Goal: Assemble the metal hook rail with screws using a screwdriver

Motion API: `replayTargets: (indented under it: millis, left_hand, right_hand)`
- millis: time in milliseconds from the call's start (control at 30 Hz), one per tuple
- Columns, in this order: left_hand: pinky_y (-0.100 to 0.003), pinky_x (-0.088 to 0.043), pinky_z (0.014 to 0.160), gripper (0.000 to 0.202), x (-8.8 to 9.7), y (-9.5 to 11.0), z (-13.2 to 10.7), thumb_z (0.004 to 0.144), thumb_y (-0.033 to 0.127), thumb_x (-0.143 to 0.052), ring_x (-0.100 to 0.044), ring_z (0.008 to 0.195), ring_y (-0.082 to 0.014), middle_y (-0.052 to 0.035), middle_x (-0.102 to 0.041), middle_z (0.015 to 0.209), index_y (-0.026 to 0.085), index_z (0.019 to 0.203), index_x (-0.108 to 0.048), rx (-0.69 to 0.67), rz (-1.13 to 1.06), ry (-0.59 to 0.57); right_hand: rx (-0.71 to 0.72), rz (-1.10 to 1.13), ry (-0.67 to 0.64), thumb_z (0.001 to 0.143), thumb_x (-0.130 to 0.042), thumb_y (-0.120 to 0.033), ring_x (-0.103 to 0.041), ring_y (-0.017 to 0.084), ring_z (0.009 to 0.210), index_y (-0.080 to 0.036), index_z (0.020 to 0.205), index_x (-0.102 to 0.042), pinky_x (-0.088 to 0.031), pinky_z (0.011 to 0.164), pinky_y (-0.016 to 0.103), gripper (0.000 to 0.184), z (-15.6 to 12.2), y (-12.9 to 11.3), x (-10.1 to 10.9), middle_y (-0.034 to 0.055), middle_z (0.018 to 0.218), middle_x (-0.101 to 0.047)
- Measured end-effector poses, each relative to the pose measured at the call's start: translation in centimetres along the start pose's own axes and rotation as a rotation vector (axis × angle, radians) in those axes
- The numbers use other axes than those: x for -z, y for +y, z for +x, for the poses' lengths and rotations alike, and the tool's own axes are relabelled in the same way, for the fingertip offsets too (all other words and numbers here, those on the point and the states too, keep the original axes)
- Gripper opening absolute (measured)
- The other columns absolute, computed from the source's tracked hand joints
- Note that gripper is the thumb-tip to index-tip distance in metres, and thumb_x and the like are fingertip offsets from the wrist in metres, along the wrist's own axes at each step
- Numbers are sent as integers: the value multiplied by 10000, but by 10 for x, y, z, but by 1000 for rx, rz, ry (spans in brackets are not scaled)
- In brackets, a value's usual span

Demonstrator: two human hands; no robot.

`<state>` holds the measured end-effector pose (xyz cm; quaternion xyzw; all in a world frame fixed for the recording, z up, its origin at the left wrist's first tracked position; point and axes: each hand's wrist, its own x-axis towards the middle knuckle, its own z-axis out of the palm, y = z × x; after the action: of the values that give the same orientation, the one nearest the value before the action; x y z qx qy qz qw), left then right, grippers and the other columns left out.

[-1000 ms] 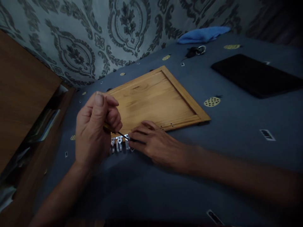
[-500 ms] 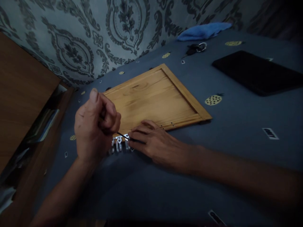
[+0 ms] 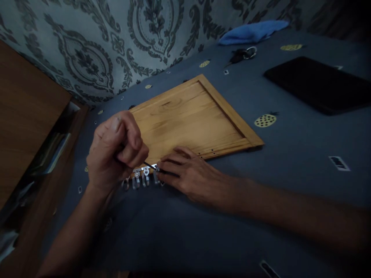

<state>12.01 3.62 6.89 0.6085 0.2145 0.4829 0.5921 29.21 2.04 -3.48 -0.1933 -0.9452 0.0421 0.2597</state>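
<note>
My left hand (image 3: 114, 148) is closed in a fist around a screwdriver; its handle is hidden and only the thin dark shaft (image 3: 150, 166) shows. The shaft's tip meets the right end of a metal hook rack (image 3: 145, 170) with several silvery hooks, along the near edge of a framed wooden board (image 3: 185, 116). My right hand (image 3: 194, 173) lies over that near edge beside the tip, fingers stretched out and touching the board. Its fingertips partly cover the rack's end. Two or more small dark holes show in the frame right of my right hand.
The board lies on a dark blue patterned cloth (image 3: 290, 193). At the back are a blue rag (image 3: 253, 32) and keys on a ring (image 3: 242, 55). A flat black object (image 3: 319, 85) lies at the right. A wooden cabinet (image 3: 26, 104) with shelves stands at the left, below patterned wallpaper.
My left fist has turned slightly and shifted a little left, uncovering more hooks. The screwdriver tip stays at the rack's end. My right hand keeps its place on the board.
</note>
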Motion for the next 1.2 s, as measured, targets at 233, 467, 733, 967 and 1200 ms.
replayTargets:
  millis: [233,467,733,967,1200]
  left_hand:
    - [-156,-317,380,329,-4,-1,2,917,425,-778,-275,382,-55,87,-296,473,181,720,-676,0,170,291]
    - [-158,-317,415,283,-17,-3,-2,854,397,-853,-335,450,-65,86,-357,534,184,774,-684,-62,254,483]
    - [-187,-164,369,400,-23,0,1,877,463,-800,-122,392,-48,100,-203,467,181,632,-656,-16,190,362]
    - [-173,-127,318,504,-6,0,6,919,542,-739,-53,334,-24,112,-142,440,186,581,-623,29,130,111]
    - [-149,-179,293,537,7,2,9,924,572,-718,-23,306,-16,122,-63,431,190,566,-600,62,95,-26]
  right_hand:
    - [7,29,-46,996,-606,-138,-600,305,1145,-118,1208,-717,-439,998,507,240,1,0,7,143,1234,-728]
    - [-12,59,-96,1021,-546,-133,-598,283,1152,-126,1176,-706,-435,1013,470,223,3,-1,14,124,1218,-727]
    - [-18,54,-110,1025,-516,-113,-592,260,1141,-161,1112,-706,-410,1031,452,214,3,-2,14,106,1187,-718]
    - [-22,57,-88,1023,-529,-127,-580,273,1166,-154,1143,-712,-418,1053,470,221,2,-2,13,109,1177,-720]
    - [-9,14,-59,1049,-489,-141,-591,279,1154,-152,1202,-702,-424,1036,472,262,1,-1,8,111,1238,-722]
